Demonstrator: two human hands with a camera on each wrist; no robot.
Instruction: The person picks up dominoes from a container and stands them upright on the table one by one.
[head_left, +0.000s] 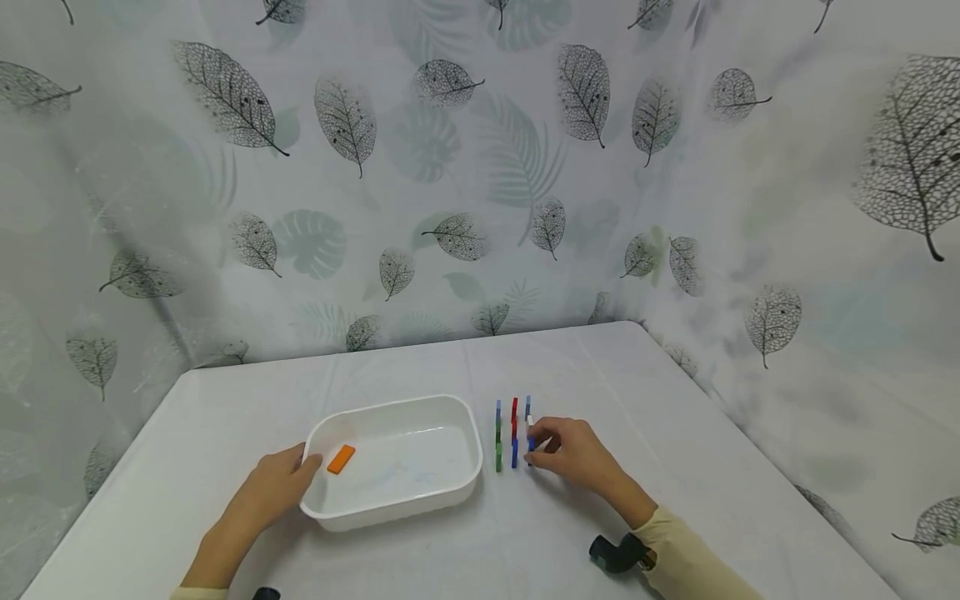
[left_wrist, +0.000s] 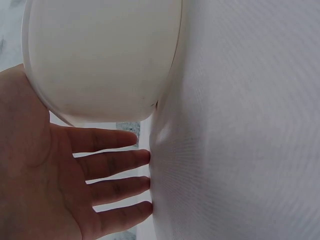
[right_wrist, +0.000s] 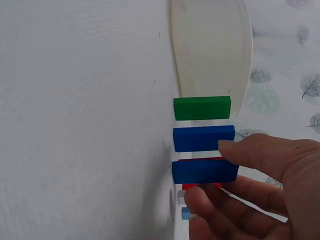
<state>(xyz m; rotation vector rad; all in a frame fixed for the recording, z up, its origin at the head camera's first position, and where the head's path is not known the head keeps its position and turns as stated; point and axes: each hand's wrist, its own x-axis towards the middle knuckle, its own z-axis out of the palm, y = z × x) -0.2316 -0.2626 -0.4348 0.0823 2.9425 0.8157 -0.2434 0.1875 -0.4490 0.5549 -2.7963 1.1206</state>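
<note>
A white tray point(head_left: 405, 507) sits on the white table with one orange block point(head_left: 341, 459) lying flat inside. My left hand point(head_left: 296, 471) rests at the tray's left rim; in the left wrist view the left hand point(left_wrist: 100, 170) has straight fingers beside the tray's outer wall point(left_wrist: 100, 50). Right of the tray, small blocks stand on edge in three short rows point(head_left: 513, 433). My right hand point(head_left: 542, 442) pinches the nearest blue block point(right_wrist: 192, 171) of the right row between thumb and fingers. Beside it stand another blue block point(right_wrist: 200, 138) and a green block point(right_wrist: 202, 108).
A leaf-patterned curtain point(head_left: 480, 167) encloses the table at the back and both sides. The table's right edge point(head_left: 750, 433) runs close to the curtain. Bare cloth point(head_left: 225, 417) lies left of the tray and behind it. A dark wrist-camera mount point(head_left: 618, 552) sits on my right forearm.
</note>
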